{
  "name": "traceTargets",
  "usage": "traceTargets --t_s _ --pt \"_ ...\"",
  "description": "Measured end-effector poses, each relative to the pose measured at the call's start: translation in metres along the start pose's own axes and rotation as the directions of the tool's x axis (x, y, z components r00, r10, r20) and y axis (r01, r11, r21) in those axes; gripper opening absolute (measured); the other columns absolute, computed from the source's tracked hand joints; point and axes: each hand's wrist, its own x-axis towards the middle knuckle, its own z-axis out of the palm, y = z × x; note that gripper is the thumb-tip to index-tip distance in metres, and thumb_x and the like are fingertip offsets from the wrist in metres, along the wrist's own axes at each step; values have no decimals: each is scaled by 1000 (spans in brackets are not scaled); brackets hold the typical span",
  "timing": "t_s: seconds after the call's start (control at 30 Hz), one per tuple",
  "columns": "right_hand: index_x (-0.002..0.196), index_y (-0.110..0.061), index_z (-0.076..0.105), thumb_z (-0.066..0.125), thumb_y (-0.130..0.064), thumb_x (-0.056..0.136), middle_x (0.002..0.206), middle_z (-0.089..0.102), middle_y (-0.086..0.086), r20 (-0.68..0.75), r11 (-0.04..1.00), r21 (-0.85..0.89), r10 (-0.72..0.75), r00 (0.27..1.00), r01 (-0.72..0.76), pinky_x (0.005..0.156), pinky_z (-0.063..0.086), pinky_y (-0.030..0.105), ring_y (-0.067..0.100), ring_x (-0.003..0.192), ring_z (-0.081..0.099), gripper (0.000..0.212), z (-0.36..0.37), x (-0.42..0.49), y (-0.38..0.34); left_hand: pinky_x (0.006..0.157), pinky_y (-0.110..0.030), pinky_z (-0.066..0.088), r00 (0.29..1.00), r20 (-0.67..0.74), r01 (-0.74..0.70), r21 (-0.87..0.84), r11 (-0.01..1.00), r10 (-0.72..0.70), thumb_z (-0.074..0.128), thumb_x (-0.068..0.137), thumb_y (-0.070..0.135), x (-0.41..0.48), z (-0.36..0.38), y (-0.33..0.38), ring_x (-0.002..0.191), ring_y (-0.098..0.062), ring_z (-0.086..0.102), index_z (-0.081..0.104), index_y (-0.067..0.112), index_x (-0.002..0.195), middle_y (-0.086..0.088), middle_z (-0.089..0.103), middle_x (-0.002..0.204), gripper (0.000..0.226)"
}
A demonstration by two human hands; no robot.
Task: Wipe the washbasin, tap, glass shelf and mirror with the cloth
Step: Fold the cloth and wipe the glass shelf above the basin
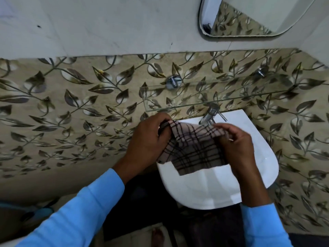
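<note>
A beige cloth with dark checks (192, 150) hangs stretched between both my hands above the white washbasin (213, 189). My left hand (147, 139) grips its left top corner. My right hand (236, 145) pinches its right top edge. The chrome tap (211, 114) stands at the back of the basin, just behind the cloth. A clear glass shelf (204, 97) on two chrome pegs runs along the leaf-patterned wall over the tap. The mirror (252, 15) hangs at the top right. The cloth hides the basin's bowl and drain.
Leaf-patterned tiles (71, 113) cover the wall around the basin, with plain grey tiles (106, 24) higher up. My blue sleeves (80, 211) reach in from below. The floor under the basin is dark.
</note>
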Motion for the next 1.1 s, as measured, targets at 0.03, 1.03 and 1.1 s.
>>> traceTargets --t_s 0.03,1.03,1.1 --pt "98 -30 75 60 7 85 98 76 -10 -11 999 -2 -51 999 51 83 60 31 10 95 71 42 -1 11 -14 69 -33 52 1000 -17 7 12 1000 -7 60 95 25 6 -5 2 78 -11 64 68 17 100 6 69 86 12" --pt "123 -24 70 43 -42 95 141 60 5 236 522 -632 -574 784 573 105 42 49 36 130 51 43 97 107 -27 108 -39 38 909 -401 78 436 897 115 53 104 34 82 -41 -55 128 -35 50 58 3 134 -21 55 135 44" --pt "125 -24 68 42 -43 96 142 59 5 197 547 -664 -530 825 510 103 44 50 36 128 52 44 62 133 -14 121 -45 30 894 -398 41 529 848 205 51 105 30 88 -40 -53 143 -42 38 49 -2 145 -28 42 151 51"
